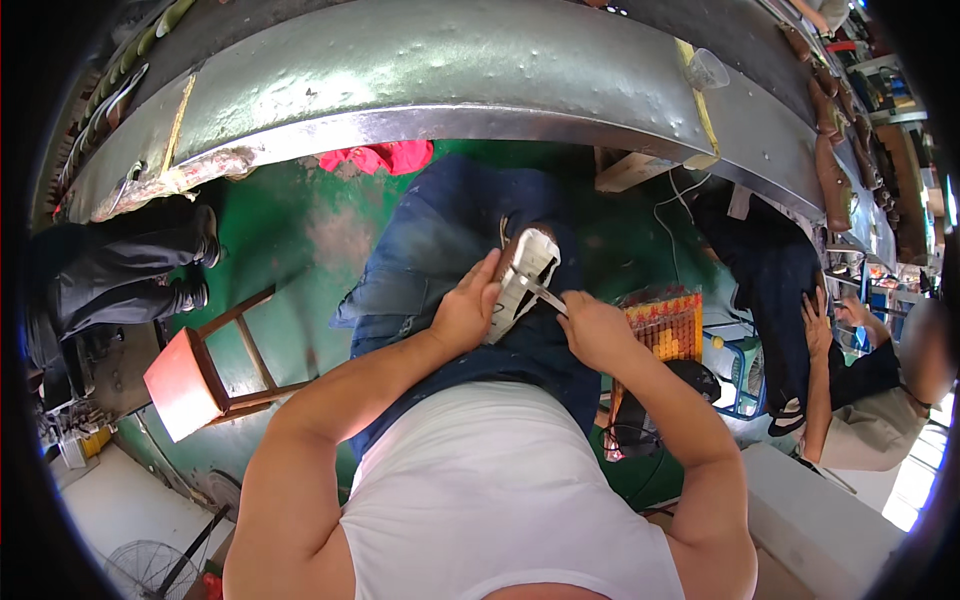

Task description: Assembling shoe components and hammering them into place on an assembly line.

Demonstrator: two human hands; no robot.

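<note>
Green floor (262,235), fingers (485,271) on shoe (513,289)

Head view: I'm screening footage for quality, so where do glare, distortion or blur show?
In the head view, glare whitens part of the metal bench; its long edge bows, fisheye-style; in the head view's lower right, a bright panel is blown out; at its right, a co-worker's head is blurred; at its centre, the shoe looks fairly sharp.

One brown-and-white shoe (507,300), one hand tool (546,295), one metal-clad surface (430,85), two yellow strips (180,115), one clear cup (707,70), one red cloth (400,155), one red-seated stool (187,382), one wire fan cage (150,568), two dark sneakers (208,236) at left, brown shoes (833,185) at right, number unclear
</note>
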